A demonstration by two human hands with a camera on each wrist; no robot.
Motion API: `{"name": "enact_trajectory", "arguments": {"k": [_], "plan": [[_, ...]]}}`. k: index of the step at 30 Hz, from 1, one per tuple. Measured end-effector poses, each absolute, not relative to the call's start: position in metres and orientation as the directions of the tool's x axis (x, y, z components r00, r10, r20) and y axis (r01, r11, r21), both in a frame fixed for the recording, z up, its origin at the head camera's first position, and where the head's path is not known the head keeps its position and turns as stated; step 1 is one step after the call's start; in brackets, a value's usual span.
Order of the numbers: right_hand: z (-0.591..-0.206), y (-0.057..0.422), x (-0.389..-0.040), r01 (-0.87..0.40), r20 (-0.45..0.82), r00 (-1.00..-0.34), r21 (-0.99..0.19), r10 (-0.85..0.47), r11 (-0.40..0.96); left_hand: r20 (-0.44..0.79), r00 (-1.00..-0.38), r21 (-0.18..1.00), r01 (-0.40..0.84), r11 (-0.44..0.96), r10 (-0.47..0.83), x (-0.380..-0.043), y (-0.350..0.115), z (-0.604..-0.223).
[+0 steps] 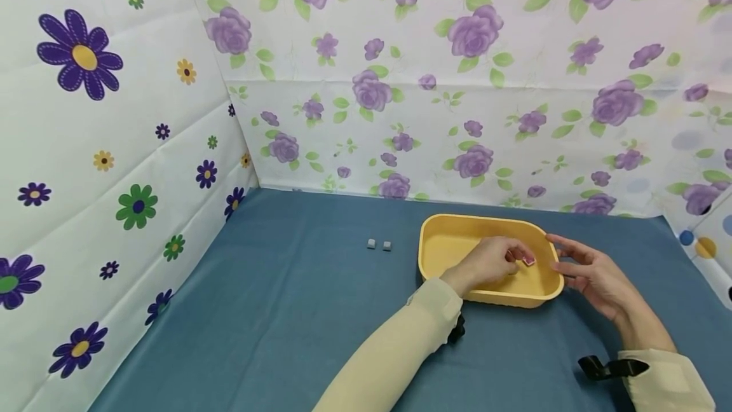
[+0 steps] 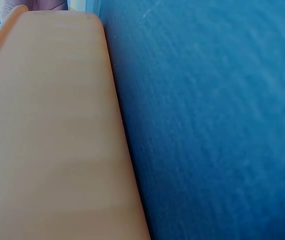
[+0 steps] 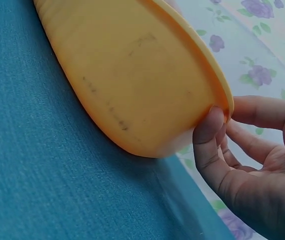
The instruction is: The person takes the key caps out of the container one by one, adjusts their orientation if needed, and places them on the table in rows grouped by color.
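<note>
My left hand (image 1: 488, 262) reaches down into a yellow plastic tub (image 1: 452, 216), its fingers bent. At its fingertips, a small pink-and-white piece (image 1: 529, 261) sits tilted between finger and thumb; its exact kind is too small to tell. At the tub's right end, my right hand (image 1: 595, 278) pinches the rim, with thumb on the outer wall and a finger over the edge. The right wrist view shows this hand (image 3: 252, 160) close up on the tub (image 3: 147, 80). From the left wrist only the tub's outer side (image 2: 52, 125) is visible, not the hand.
Two small pale cubes (image 1: 371, 243) lie side by side on the blue cloth (image 1: 274, 310), left of the tub. Flowered sheets (image 1: 354, 81) rise as walls behind and at the left. A black wrist strap (image 1: 612, 369) shows at the right sleeve.
</note>
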State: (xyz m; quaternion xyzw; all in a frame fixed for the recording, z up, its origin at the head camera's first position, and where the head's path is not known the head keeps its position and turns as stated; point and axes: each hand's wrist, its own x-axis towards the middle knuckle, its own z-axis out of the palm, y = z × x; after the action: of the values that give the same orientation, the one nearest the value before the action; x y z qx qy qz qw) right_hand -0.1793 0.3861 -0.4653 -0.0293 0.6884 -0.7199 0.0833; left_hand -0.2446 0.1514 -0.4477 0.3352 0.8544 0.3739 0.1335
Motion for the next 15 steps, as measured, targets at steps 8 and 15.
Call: {"name": "enact_trajectory", "arguments": {"k": [8,15], "plan": [[-0.4671,0.3846,-0.1785,0.069,-0.055,-0.983,-0.995,-0.175,-0.076,0.04,-0.731,0.697,0.509,0.505,0.681,-0.2446,0.1511,-0.4498],[-0.465,0.3836,-0.1784,0.067,-0.057,-0.985,-0.996,-0.162,-0.053,-0.009,-0.67,0.67,0.548,0.502,0.742,-0.2448,0.1514,-0.4501]]}}
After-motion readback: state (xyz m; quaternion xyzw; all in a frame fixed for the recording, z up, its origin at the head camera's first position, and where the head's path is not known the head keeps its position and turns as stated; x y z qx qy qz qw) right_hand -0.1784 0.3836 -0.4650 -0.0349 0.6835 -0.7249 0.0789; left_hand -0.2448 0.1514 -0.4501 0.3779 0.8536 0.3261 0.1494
